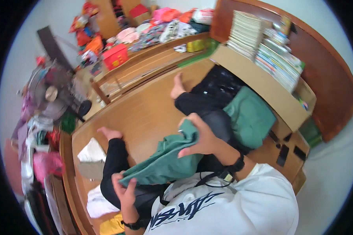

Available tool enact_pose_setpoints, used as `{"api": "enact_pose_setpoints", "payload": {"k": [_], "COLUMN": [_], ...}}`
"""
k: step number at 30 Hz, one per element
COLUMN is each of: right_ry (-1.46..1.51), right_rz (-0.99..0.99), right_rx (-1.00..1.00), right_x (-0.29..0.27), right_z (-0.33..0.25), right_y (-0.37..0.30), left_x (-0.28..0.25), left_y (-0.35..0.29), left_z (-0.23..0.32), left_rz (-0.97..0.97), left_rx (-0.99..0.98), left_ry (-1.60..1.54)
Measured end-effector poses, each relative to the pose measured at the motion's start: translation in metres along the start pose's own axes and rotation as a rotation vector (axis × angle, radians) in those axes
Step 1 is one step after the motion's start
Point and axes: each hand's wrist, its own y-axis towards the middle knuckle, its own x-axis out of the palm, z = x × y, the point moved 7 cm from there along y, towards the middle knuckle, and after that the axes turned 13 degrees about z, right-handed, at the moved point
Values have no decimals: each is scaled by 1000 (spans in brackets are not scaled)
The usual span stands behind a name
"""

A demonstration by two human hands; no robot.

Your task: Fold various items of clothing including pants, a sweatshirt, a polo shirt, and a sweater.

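At lower left, white cloth (100, 201) is crumpled. Mid-frame, a soft, creased green garment (170, 164) is pinched at one end by the left hand (125, 190) and clasped at the other by the right hand (203, 136), thumb and fingers spread around it.

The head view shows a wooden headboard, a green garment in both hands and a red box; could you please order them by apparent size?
1. Wooden headboard
2. Green garment, held by the left hand and right hand, its nearness enlarging it
3. Red box, farther off
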Motion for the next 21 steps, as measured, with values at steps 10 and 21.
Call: {"api": "enact_pose_setpoints", "payload": {"k": [10,21], "right_ry": [-321,-1549], "right_rz": [65,451], "right_rx": [-229,148], "right_x": [-73,-363], "right_z": [6,122], "right_y": [-32,-107], "left_x": [-18,44], "left_y": [20,24], "left_z": [12,33], "left_rz": [96,-138], "left_rx": [182,302], "left_ry": [69,512]}}
